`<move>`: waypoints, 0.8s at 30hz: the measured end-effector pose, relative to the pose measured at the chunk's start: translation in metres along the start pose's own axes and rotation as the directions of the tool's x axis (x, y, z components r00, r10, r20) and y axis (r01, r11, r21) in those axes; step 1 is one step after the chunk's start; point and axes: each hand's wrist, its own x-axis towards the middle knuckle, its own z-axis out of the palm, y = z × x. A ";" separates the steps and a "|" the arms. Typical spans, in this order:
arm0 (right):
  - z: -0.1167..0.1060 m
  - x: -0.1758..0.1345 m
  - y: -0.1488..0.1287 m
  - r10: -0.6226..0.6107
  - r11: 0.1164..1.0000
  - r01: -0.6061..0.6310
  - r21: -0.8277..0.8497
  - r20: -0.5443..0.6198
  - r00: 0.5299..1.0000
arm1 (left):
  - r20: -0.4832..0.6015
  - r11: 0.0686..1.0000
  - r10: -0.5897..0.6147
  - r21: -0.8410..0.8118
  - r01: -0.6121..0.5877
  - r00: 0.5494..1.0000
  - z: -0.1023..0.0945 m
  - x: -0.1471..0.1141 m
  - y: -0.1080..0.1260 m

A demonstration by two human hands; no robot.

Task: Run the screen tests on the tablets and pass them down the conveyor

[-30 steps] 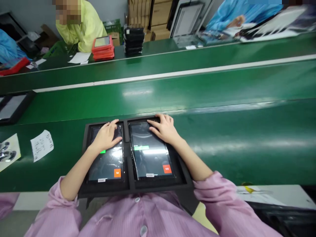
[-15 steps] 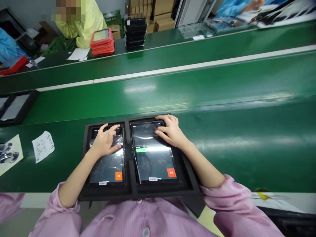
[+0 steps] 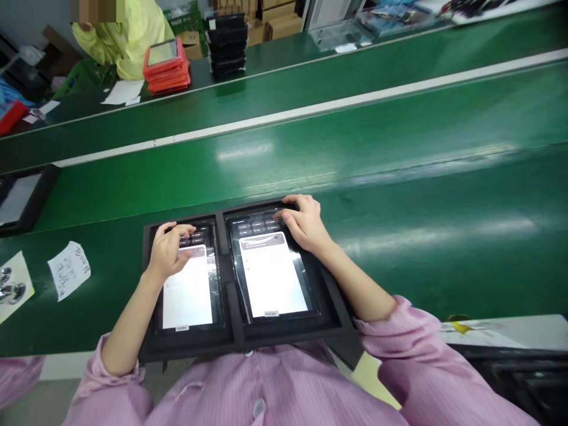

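Two tablets lie side by side in a black foam tray (image 3: 227, 269) at the bench's near edge. The left tablet (image 3: 186, 296) and the right tablet (image 3: 275, 278) both show a white panel below a dark band of small buttons. My left hand (image 3: 171, 251) is over the upper part of the left tablet, fingers apart, hiding some of its buttons. At the right tablet's upper right corner is my right hand (image 3: 306, 225), fingers apart, with fingertips near the screen's top and the tray's rim. Neither hand grips anything.
A handwritten note (image 3: 70, 270) lies left of the tray. Another black tray (image 3: 44, 192) sits farther left. Across the green bench (image 3: 399, 177) are red-cased tablets (image 3: 166, 68), a black stack (image 3: 226, 44) and a person in yellow (image 3: 133, 35).
Both screens have switched from dark pages with an orange button to white panels with dark menus on top. My hands remain at the tablets' upper parts; the view has shifted slightly.
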 end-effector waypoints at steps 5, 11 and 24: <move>-0.003 0.001 -0.005 -0.001 1.000 0.001 -0.014 0.006 1.000 | 0.089 0.999 0.046 0.004 -0.047 0.995 0.003 0.001 0.004; -0.003 0.003 -0.007 0.028 1.000 -0.029 -0.008 -0.022 0.999 | -0.007 0.992 -0.049 0.112 0.050 0.999 0.001 0.003 0.003; -0.011 0.039 -0.005 0.270 0.957 -0.223 -0.188 0.289 0.918 | 0.324 0.916 -0.385 0.250 0.314 0.864 -0.012 0.038 -0.013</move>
